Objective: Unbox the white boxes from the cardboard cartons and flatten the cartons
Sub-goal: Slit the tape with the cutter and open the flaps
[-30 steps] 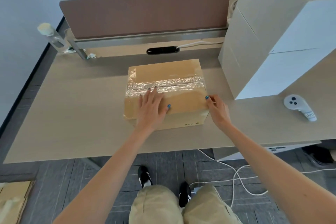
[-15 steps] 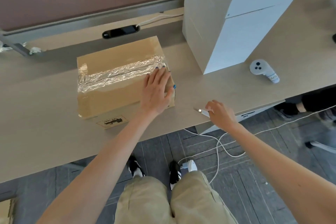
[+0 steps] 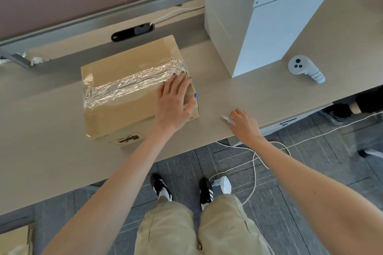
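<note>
Counter: pale counter [image 3: 259, 89], with white boxes [image 3: 269, 27] stacked at its far right.
Carton: carton [image 3: 124, 114] sits sealed near the front edge, with shiny tape [image 3: 128, 85] along its top seam.
Left grip: left grip [image 3: 174, 103] lies flat, fingers straight, now on the carton's right end instead of its middle.
Right grip: right grip [image 3: 244, 124] has left the carton and curls on a small cutter [image 3: 227, 119] beside it.
Meaning: slitting the tape probably comes next, as nothing is unboxed yet.

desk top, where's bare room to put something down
Widest bare patch: light wooden desk left of the taped brown cardboard carton. Narrower: between carton and tall white boxes. Crowded right: grey controller, right hand gripping a small pale tool.
</note>
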The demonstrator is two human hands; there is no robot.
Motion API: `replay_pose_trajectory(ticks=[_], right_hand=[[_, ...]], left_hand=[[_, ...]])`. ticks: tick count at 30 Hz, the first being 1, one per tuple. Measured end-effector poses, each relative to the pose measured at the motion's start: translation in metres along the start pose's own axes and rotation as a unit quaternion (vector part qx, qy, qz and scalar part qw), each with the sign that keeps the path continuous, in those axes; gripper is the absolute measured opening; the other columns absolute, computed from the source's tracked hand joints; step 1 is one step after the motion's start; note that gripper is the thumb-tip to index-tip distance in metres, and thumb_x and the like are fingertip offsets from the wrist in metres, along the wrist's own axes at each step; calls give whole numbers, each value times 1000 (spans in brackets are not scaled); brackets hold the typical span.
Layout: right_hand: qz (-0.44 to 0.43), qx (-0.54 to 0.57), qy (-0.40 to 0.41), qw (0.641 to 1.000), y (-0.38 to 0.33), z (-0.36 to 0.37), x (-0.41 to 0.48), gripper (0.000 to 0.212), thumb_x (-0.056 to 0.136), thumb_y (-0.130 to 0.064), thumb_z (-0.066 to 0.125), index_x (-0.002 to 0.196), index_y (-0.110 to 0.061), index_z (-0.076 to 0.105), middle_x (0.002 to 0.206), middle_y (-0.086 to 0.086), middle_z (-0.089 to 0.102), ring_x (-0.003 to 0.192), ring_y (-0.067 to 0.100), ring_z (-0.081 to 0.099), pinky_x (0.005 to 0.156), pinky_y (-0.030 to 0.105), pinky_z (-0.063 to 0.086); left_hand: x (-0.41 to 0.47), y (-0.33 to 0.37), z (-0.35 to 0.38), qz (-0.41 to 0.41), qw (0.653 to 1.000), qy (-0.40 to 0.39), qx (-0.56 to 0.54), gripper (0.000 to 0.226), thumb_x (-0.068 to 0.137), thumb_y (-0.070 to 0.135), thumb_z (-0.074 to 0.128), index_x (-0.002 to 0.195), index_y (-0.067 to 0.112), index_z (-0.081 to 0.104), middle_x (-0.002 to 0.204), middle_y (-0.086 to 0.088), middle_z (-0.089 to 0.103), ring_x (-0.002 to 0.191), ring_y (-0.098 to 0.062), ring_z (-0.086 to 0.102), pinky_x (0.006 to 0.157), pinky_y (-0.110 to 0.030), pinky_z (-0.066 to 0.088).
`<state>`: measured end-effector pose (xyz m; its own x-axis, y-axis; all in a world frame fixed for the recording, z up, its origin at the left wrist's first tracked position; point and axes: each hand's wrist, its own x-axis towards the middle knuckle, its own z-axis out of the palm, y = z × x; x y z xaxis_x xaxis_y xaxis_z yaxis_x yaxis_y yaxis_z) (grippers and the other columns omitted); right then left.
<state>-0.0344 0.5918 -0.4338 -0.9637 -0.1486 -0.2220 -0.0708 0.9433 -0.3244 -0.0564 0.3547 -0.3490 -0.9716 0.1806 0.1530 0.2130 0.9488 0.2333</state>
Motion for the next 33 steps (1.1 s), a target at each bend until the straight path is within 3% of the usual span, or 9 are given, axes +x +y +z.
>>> replay_pose_trajectory(ticks=[3,6,9,14,20,24,33], right_hand=[[29,121,24,992,-23,-12,11,13,87,-12,56,98,-6,57,95,6,55,76,22,50,63,28,34],[25,212,40,976,-51,-31,31,11,87,-16,56,93,-7,59,89,2,53,75,20,50,61,28,34],[1,260,62,964,-74,-50,49,12,88,-14,54,87,-4,60,81,5,56,70,22,49,56,30,34],[19,282,81,956,-98,-71,73,16,92,-17,47,92,-8,60,77,7,61,73,30,58,64,37,46],[47,247,77,965,-110,-91,94,22,92,-18,44,95,-11,64,90,9,67,85,32,60,75,38,51],[32,231,77,969,-114,-97,101,24,95,-16,43,96,-10,66,90,8,68,83,30,60,70,35,48],[10,241,52,969,-116,-94,116,24,90,-9,44,88,-2,67,84,15,67,72,33,58,60,30,38]], left_hand=[[2,-4,-7,2,999,0,-46,52,95,43,40,142,22,48,154,3,41,143,-20,31,117,-38,18],[5,-17,-14,1,998,18,-60,46,96,38,42,139,24,50,152,5,42,139,-19,35,114,-36,21],[10,-34,-20,-32,999,6,-43,45,98,36,42,142,25,47,157,3,35,145,-23,28,117,-41,19],[20,-51,-26,-82,995,-45,-26,52,100,41,46,150,31,34,166,5,12,153,-18,4,123,-43,3],[22,-63,-24,-108,990,-93,-17,63,96,61,37,153,37,25,166,8,9,153,-17,-1,122,-45,-1],[20,-63,-21,-110,990,-86,4,81,82,75,12,154,40,22,165,12,8,153,-14,-1,122,-45,0],[19,-65,-18,-109,991,-73,20,79,82,75,8,154,43,20,165,13,9,153,-14,0,122,-43,2]])
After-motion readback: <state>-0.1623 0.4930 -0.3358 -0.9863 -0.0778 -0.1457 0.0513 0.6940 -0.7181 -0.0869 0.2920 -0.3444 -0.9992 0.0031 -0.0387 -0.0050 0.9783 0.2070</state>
